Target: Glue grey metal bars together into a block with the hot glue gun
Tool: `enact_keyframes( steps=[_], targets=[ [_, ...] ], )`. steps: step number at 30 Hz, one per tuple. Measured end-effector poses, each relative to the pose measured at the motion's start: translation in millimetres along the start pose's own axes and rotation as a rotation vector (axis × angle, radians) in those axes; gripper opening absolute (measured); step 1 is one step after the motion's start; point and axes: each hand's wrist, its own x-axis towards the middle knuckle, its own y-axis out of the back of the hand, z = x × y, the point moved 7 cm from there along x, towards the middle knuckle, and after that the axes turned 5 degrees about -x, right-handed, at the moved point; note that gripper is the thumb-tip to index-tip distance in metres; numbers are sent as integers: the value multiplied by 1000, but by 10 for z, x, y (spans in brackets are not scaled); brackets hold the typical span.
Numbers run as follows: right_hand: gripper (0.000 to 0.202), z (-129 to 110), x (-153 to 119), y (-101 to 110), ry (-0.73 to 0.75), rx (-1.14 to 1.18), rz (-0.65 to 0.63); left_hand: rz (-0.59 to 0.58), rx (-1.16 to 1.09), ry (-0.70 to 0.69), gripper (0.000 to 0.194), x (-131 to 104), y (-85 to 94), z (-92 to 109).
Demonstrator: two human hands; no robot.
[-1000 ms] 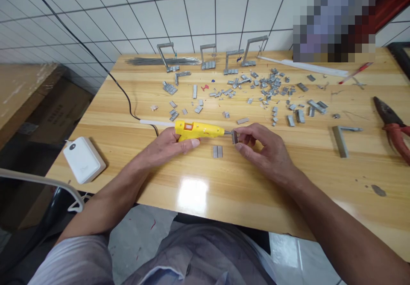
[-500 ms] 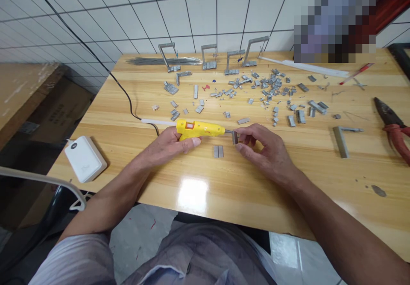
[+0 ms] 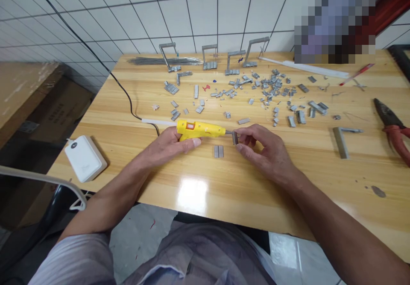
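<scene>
My left hand (image 3: 171, 146) is closed round the handle of a yellow hot glue gun (image 3: 203, 129), which points right. A white glue stick (image 3: 158, 123) sticks out of its back end. Between thumb and fingers, my right hand (image 3: 264, 150) pinches a small grey metal strip (image 3: 235, 138), held upright at the gun's nozzle (image 3: 228, 132). Nozzle and strip appear to touch. Just below the gun, two grey strips (image 3: 218, 151) lie side by side on the wooden table (image 3: 243, 195).
Small grey metal pieces (image 3: 272, 84) lie scattered beyond my hands. Several bent metal frames (image 3: 237, 54) stand near the tiled wall. An L-shaped piece (image 3: 341, 143) and red-handled pliers (image 3: 395, 131) are at right, a white power bank (image 3: 85, 159) at left. A black cable (image 3: 126, 97) crosses the left side.
</scene>
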Motion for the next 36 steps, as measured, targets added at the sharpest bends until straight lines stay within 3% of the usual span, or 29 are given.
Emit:
enact_keyframes(
  steps=[36],
  targets=[
    [19,0,-3,-8,6,5,-9,15,-7,9,35,-8,8,1]
  ],
)
